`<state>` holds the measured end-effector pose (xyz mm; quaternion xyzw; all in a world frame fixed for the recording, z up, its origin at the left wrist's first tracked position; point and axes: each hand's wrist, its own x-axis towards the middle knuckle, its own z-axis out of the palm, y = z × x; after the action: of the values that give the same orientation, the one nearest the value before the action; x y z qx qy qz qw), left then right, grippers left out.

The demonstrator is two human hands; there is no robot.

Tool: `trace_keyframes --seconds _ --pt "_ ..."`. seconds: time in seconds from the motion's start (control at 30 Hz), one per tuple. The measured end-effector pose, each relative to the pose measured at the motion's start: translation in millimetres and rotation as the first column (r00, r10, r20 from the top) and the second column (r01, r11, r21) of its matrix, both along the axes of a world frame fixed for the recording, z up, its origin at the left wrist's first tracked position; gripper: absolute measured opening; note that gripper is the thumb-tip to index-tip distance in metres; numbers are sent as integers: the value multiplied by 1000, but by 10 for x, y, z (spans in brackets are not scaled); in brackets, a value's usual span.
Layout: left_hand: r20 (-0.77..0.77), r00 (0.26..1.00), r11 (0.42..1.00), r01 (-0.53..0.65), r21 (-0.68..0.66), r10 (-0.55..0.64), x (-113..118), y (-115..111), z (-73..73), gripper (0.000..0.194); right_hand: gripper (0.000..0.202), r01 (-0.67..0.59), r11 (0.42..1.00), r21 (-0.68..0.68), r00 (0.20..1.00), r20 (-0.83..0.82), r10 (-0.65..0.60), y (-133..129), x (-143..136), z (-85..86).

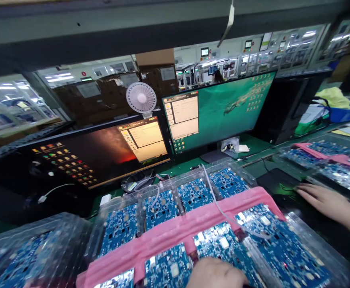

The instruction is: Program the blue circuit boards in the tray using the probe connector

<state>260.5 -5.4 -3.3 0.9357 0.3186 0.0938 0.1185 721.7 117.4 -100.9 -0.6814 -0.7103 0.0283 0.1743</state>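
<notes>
My left hand [217,274] is at the bottom edge, over the blue circuit boards [166,264] in a clear plastic tray [254,180]. Only its back and knuckles show; its fingers are hidden. On the right, my right hand [331,204] lies low over a dark surface beside a black pad [275,182] with a green glow. Its fingers are stretched forward, and nothing is visibly gripped. A pink strip [163,232] crosses the tray between two rows of boards. A thin pale cable [212,188] hangs over the boards.
Two lit monitors [103,150] [225,110] stand behind the tray, with a small white fan [141,97] between them. More boards in plastic trays lie left [22,260] and right [343,176]. A dark shelf beam [133,30] spans the top.
</notes>
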Motion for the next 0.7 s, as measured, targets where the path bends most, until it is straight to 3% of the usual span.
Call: trace_keyframes --seconds 0.07,0.17,0.27,0.37,0.43,0.5,0.57,0.7 --pt "2 1000 1000 -3 -21 3 10 4 10 36 55 14 997 72 999 29 -16 -9 -133 164" --pt "8 1000 998 -29 -63 30 11 16 38 35 50 -30 974 225 997 74 14 -139 -567 597" --pt "64 996 994 -64 -91 70 -23 28 101 32 35 -285 918 277 959 82 273 -468 -1279 1101" --pt "203 978 997 -37 -74 51 -64 35 171 35 31 -586 799 138 801 -56 597 -863 -2049 1438" --pt "255 967 1000 -20 -17 24 -65 34 189 37 17 -804 592 55 580 -147 802 -1033 -2452 1530" --pt "208 978 999 -33 42 23 -36 28 174 36 20 -889 451 83 443 -96 891 -1087 -2708 1557" --pt "92 993 993 -87 78 80 12 18 135 30 26 -912 394 117 395 -12 918 -1061 -2817 1569" --pt "-120 970 974 -198 114 211 102 3 76 20 23 -919 385 87 389 33 921 -1006 -2799 1597"
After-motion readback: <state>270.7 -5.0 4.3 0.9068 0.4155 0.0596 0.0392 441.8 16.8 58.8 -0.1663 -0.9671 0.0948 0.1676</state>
